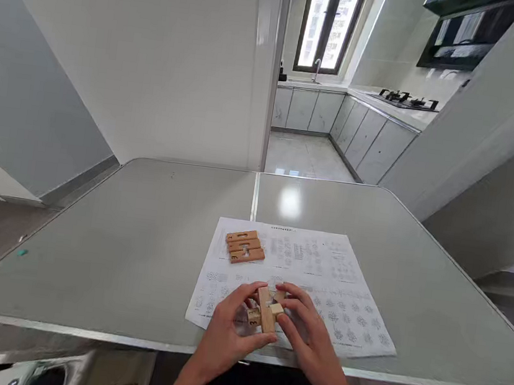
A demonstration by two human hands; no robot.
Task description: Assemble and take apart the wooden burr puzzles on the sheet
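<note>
Several wooden burr puzzle pieces (267, 310) are joined crosswise between my two hands, just above the printed sheet near the table's front edge. My left hand (232, 324) pinches the long upright piece at its far and near ends. Fingers of my right hand (309, 325) close on the right side of the assembly, around a lighter block. A dark numeral shows on the piece at the left. Three more notched wooden pieces (245, 246) lie side by side on the sheet, beyond my left hand. My fingers hide part of the joint.
Under the pieces is a large white instruction sheet (303, 273) with printed diagrams. The grey table (137, 253) has a pale metal edge and a centre seam. A small green bit (22, 252) lies far left. Beyond a doorway is a kitchen counter (312, 87).
</note>
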